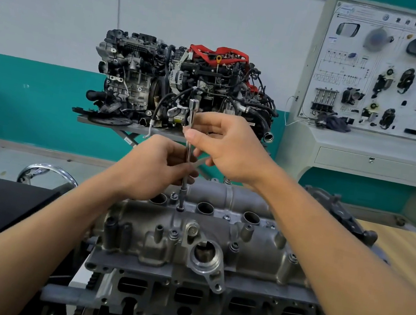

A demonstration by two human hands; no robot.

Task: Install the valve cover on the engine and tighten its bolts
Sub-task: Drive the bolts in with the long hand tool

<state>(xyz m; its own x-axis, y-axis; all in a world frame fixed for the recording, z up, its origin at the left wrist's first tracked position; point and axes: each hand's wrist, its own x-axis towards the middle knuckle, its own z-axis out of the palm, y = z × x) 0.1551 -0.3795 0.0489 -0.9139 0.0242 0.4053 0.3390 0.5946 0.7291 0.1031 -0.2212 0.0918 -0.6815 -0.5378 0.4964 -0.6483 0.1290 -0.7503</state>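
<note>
Left hand [156, 168] and right hand [230, 147] are closed round the extension bar [192, 116] set on 1 bolt [180, 209] of the valve cover [217, 229]; were it tilted, the bolt head could be rounded.

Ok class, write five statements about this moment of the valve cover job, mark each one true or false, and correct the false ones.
1. The left hand and the right hand both hold the extension bar. True.
2. The extension bar lies flat on the valve cover. False: it stands upright, with its lower end on the cover.
3. The right hand holds the bar lower than the left hand. False: the right hand is higher up.
4. A second engine with red parts stands in the background. True.
5. The display board of car parts is on the left. False: it is on the right.
</note>
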